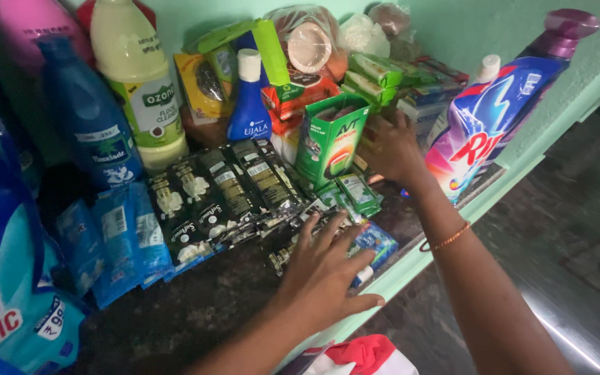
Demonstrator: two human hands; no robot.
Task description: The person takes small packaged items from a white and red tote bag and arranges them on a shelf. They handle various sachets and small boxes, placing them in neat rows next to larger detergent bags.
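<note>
Bare dark shelf (196, 305) lies open at front; bottles (140, 83) and sachets (223, 187) (tightly packed) block behind.

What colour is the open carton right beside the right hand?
Green, with a red and white panel on its front: the open carton, next to the right hand, head view.

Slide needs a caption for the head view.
Left hand on sachets, right hand beside green carton on crowded shelf.

The open carton (331, 139) is green with a red patch; the sachet strips (223, 194) are black with white flowers; the pouches (116, 239) are blue. The tall bottle (137, 76) is pale yellow with a green label; the slanted bottle (501, 104) is blue and pink, capped purple; the bangle (446, 239) is orange.
</note>
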